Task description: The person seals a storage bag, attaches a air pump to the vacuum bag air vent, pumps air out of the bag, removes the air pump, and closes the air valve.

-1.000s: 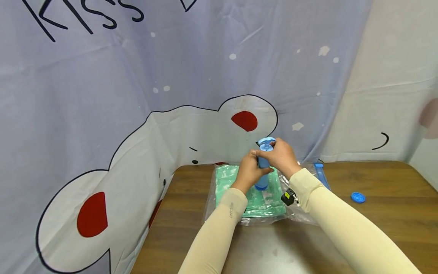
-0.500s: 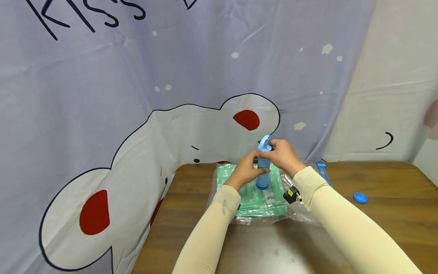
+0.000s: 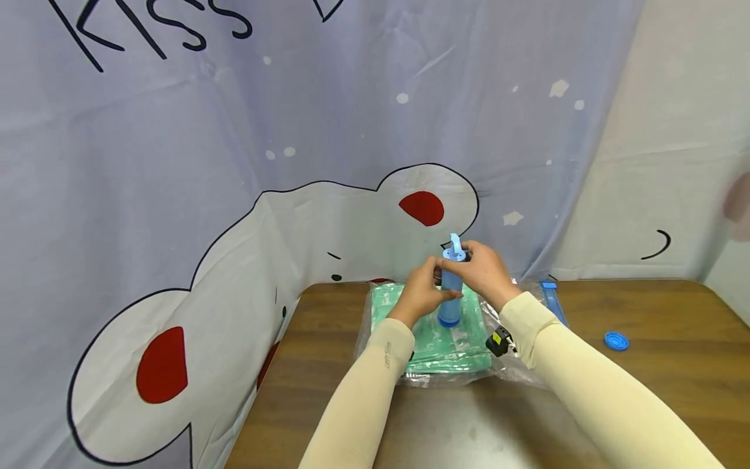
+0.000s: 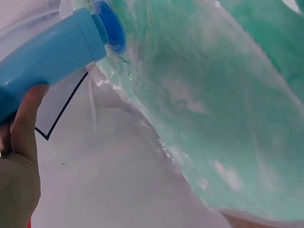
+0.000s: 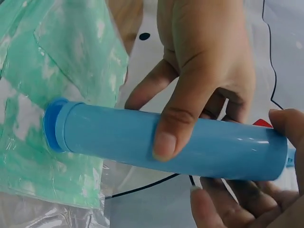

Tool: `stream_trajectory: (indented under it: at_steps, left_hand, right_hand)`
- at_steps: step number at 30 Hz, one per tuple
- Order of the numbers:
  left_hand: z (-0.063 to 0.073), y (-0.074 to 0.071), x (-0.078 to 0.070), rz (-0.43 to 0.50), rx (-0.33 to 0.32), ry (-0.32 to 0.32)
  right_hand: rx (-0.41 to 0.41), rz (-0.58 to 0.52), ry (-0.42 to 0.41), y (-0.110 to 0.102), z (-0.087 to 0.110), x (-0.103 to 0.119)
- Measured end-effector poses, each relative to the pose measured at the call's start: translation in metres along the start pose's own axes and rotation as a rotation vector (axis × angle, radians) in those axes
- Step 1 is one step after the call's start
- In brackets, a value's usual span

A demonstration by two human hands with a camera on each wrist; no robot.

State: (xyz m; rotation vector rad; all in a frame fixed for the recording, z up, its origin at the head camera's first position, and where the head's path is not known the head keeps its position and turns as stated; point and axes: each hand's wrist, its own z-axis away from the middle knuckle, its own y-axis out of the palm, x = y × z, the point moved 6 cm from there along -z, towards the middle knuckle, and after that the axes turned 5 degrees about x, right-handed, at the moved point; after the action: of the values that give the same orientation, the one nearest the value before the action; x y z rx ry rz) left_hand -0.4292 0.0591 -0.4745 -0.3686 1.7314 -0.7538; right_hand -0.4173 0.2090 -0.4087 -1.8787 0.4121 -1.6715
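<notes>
A blue hand pump (image 3: 450,307) stands upright with its dark blue base (image 5: 53,126) on a clear plastic bag (image 3: 424,378) of folded green fabric (image 3: 457,352). My left hand (image 3: 419,293) grips the barrel, its thumb lying across the tube in the right wrist view. Around the upper end, my right hand (image 3: 482,270) holds the pump with thumb and fingers. The light blue handle (image 3: 455,243) sticks up above both hands, edge-on to the head view. In the left wrist view, the left fingers (image 4: 28,118) press against the barrel.
A round blue cap (image 3: 616,341) lies on the wooden table (image 3: 668,378) to the right. Behind the right wrist is a blue strip (image 3: 553,303) at the bag's edge. A printed cloth (image 3: 328,117) hangs behind the table.
The pump's handle has turned from lying crosswise to edge-on. The left forearm has shifted slightly left. Both hands keep hold of the pump, whose base stays on the bag.
</notes>
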Motion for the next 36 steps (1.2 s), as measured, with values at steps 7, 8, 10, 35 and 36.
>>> stream_trajectory:
  at_steps: [7,8,10,35,36]
  left_hand:
    - [0.002,0.006,0.001,-0.001,-0.071,-0.035]
    - [0.002,0.007,0.001,-0.003,-0.080,-0.032]
    - [0.002,0.008,0.002,-0.007,-0.097,-0.030]
    - [-0.001,-0.003,0.000,-0.001,0.059,0.034]
    - [0.000,-0.001,0.001,-0.009,0.032,0.023]
  right_hand:
    - [-0.062,0.087,0.000,-0.004,-0.001,0.004]
    - [-0.067,0.096,-0.004,-0.005,-0.001,0.005]
    - [-0.069,0.107,-0.012,-0.006,-0.002,0.006]
    - [0.092,-0.078,0.004,-0.001,-0.006,0.005]
    - [0.103,-0.096,0.014,0.001,-0.005,0.002]
